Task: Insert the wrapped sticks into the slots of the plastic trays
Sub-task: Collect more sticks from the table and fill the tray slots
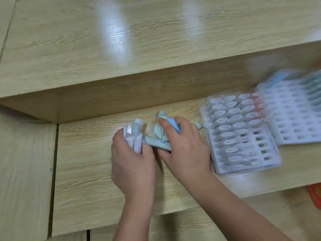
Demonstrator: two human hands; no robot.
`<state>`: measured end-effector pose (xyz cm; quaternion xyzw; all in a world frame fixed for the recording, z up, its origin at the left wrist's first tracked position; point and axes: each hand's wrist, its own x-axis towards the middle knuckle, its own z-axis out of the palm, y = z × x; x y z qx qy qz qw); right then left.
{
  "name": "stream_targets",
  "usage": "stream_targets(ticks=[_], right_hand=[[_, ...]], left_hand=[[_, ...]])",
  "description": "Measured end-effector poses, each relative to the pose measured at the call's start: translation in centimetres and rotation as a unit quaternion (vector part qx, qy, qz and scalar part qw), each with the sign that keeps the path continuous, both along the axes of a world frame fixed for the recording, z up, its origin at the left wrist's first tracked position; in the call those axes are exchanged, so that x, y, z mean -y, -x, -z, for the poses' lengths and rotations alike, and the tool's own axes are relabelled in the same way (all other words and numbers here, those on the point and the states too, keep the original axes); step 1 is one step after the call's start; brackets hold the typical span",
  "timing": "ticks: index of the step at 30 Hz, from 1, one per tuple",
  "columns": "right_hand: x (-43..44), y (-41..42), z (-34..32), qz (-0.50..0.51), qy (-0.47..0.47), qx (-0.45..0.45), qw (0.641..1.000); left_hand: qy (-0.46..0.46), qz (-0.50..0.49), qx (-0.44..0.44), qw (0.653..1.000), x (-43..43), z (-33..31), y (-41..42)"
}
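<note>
Both grips work left of the tray [243, 168]: left grip [133, 159] curls round white sticks [134, 138], right grip [186, 146] pinches green and blue ones on the counter [90, 162]. I judge them light, slick, easily creased; I'd pinch one mid-length and feed it end-first into the tray's empty slots [261, 145].

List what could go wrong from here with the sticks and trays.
1. The left hand grips a splayed bundle of white wrapped sticks; some could slip onto the pale wooden desk.
2. The right hand clutches pale green and blue wrapped sticks crossing at angles, so one may snag or fall when drawn out.
3. The nearer white slotted plastic tray has few empty slots left; a hasty push might crush the seated sticks.
</note>
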<state>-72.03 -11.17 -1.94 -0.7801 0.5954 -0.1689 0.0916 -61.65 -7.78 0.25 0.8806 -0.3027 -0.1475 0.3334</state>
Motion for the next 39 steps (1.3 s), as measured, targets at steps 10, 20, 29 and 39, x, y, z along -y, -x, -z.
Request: stream_targets(ticks=[10,20,29,39], right_hand=[[0.4,0.9,0.3,-0.041,-0.018,-0.001,0.999],[0.8,2.0,-1.1,-0.112,-0.1,0.078,0.986],[0.6,0.7,-3.5,0.048,-0.122,0.106,0.986],[7.1,-2.8,-3.8,0.072,-0.153,-0.089,0.982]], left_hand=[[0.016,0.04,0.015,0.999,0.5,1.2,1.7],[0.147,0.084,-0.083,0.982,-1.0,1.1,0.4],[-0.019,0.147,0.102,0.984,-0.3,1.0,1.4],[-0.017,0.103,0.067,0.992,0.7,1.0,1.4]])
